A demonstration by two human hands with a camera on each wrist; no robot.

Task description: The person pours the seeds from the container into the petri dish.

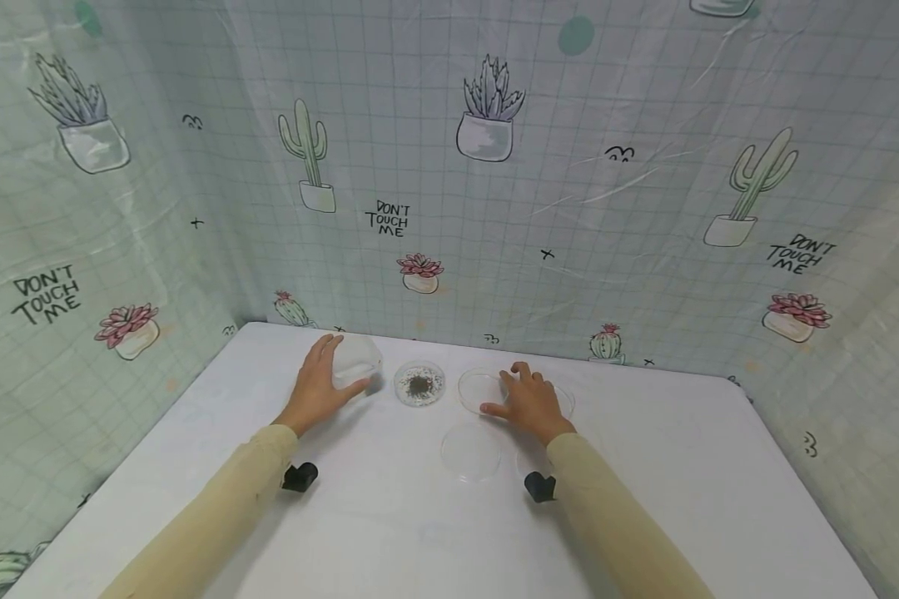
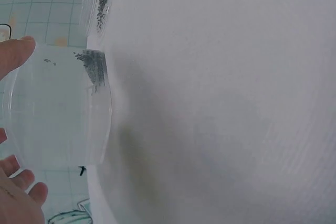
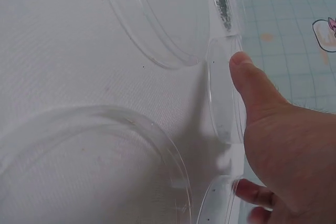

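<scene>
Desk: You are working over a flat white desk (image 1: 404,541); its paleness is masking clear rims, so your long tan sleeves (image 1: 232,478) could be catching one unnoticed.
Left hand: Your bare left hand (image 1: 318,387) is gripping a hazy, translucent plastic tub (image 2: 52,108), thumb on one side, fingers curled on the other; a weak hold could be letting it slip.
Right hand: Your bare right hand (image 1: 532,406) is hovering over the back row with fingers loosely spread and holding nothing; contact is not showing clearly, but careless lowering could be sliding a dish.
Tub: It is standing left of all the dishes, apparently leaning; whether it is touching the desk, you cannot tell. Overtilting could be spilling its load.
Clear dishes: Round, shallow plastic ones are lying near each other: back-middle dish (image 1: 476,391), back-right dish (image 1: 570,401), front-left dish (image 1: 470,453), front-right dish (image 3: 105,111). One knock could be reaching a neighbour.
Loaded dish: This clear, round plastic loaded dish (image 1: 419,404) is sitting between tub and back-middle dish; your left thumb could be bumping it.
Granules: Fine dark granules (image 1: 419,384) are heaping there and bunching in the tub's corner; a jolt could be scattering them.
</scene>
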